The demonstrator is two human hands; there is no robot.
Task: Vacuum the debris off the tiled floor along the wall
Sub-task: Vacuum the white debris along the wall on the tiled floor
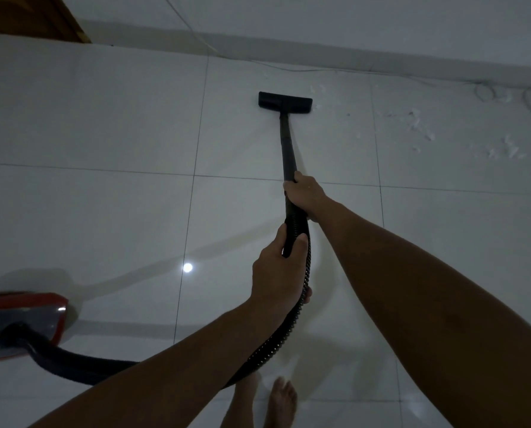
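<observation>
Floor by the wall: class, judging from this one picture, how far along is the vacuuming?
Done: the tiles left of the nozzle show no scraps. In hand: the right hand grips the wand, the left hand the hose, nozzle near the wall. Left: white scraps lie to its right, beside thin cables.

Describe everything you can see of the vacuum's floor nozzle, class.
The floor nozzle is a flat, wide, black head, plastic by its look, lying flat on the pale tiled floor near the wall. A dark tube joins its middle and runs back to the right hand. White scraps lie to its right, a few beside its right end.
</observation>
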